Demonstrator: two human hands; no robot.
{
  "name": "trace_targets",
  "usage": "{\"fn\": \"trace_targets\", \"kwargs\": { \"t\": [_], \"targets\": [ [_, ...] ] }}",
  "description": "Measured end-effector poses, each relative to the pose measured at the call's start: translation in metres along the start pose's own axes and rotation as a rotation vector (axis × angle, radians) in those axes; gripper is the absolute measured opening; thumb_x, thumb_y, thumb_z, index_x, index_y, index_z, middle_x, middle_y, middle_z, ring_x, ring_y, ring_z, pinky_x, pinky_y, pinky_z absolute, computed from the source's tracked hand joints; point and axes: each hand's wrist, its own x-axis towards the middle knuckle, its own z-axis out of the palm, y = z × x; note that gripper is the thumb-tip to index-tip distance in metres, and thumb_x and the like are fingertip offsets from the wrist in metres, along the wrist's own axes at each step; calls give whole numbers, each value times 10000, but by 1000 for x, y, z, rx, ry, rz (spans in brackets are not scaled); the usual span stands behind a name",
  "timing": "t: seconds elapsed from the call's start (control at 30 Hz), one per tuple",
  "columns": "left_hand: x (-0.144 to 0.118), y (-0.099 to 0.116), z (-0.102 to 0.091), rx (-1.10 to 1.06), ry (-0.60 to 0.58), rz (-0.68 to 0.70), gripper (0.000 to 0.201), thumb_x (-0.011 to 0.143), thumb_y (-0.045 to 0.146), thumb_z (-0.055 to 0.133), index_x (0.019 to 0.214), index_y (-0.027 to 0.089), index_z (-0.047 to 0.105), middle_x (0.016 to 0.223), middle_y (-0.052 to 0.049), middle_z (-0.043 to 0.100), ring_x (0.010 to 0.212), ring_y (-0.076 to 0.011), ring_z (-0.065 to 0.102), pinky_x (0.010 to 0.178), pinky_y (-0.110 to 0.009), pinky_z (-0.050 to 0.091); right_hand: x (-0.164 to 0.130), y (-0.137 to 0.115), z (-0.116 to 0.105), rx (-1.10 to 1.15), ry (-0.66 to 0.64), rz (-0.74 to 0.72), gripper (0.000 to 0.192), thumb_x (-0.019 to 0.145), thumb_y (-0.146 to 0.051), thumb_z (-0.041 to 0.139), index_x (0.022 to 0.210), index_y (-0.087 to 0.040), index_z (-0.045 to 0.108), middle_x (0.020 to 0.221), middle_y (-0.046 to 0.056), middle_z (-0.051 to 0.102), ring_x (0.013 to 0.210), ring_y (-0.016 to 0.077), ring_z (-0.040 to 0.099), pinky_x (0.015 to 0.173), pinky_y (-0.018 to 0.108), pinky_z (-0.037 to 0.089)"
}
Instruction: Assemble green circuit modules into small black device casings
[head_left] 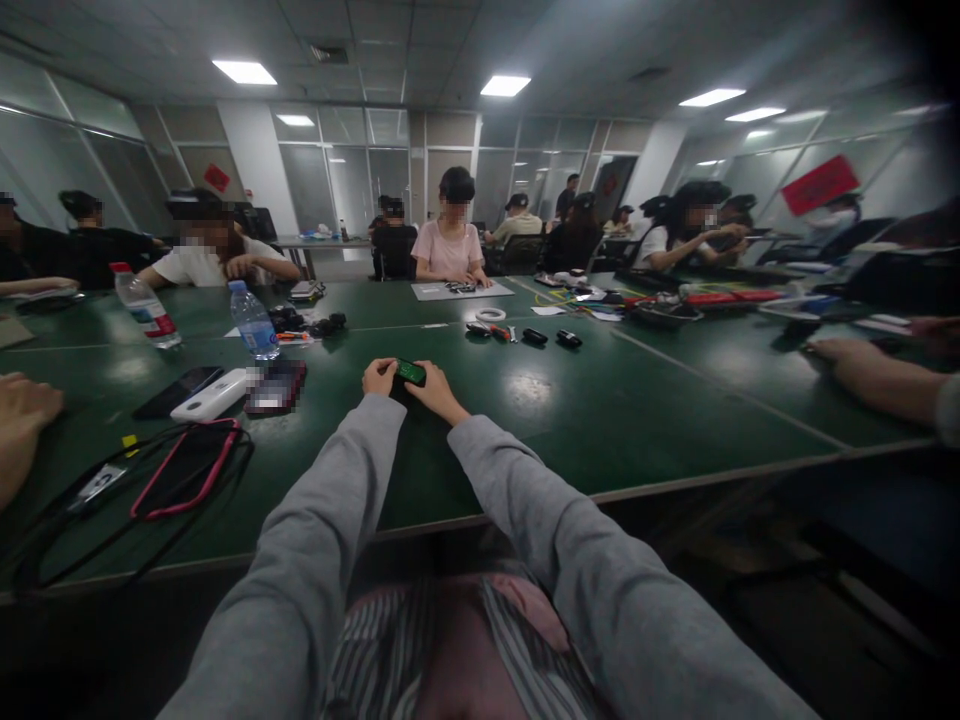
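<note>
Fingers of both hands close around a small dark device (409, 372) with a green face, held just above the green table (600, 410) at arm's length. From the left side, the left hand (379, 377) pinches it, knuckles curled and thumb on top. Opposite it, the right hand (436, 388) grips the right end, its fingers wrapped underneath. Both arms wear grey sleeves (337, 500) that stretch forward from the bottom of the view.

To the left of the hands lie a white power bank (210, 396), a black phone (178, 392) just beside it and a dark pouch (276, 387), partly blurred. Nearer the table edge sits a tangle of black and pink cables (180, 470). 2 water bottles (253, 320) stand further back on the left, well apart from the device. Beyond the hands, near the middle of the table, are a roll of white tape (491, 315) and a few small dark parts (534, 336).

Another person's hand (22, 410) rests at the far left edge, and a forearm (870, 372) reaches in from the right. A person in a pink shirt (450, 250) sits across the table with hands on a grey mat (461, 291). More people sit along both sides.
</note>
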Motion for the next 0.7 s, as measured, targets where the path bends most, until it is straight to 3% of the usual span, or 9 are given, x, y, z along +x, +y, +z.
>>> {"fn": "trace_targets", "kwargs": {
  "t": [0.47,0.6,0.7],
  "targets": [
    [-2,4,-1,-88,11,-36,98,739,233,657,829,201,675,941,-70,682,930,-183,623,941,-345,418,0,0,0,26,-29,-3,506,728,-332,668,1185,-176,517,1105,98,574,1058,225,524,947,410,399],
    [-4,7,-3,-76,39,-40,89,762,218,630,841,194,664,944,-74,677,929,-183,625,944,-345,419,1,-2,1,157,-39,-29,537,719,-370,693,1189,-177,520,1140,98,567,1085,211,523,964,382,401],
    [-5,9,-4,-112,37,-37,87,774,204,609,841,177,657,950,-81,677,929,-182,627,938,-342,432,4,-2,3,341,-30,53,472,795,-466,607,1157,-170,539,1152,95,576,1077,182,540,962,345,412]
  ]
}}
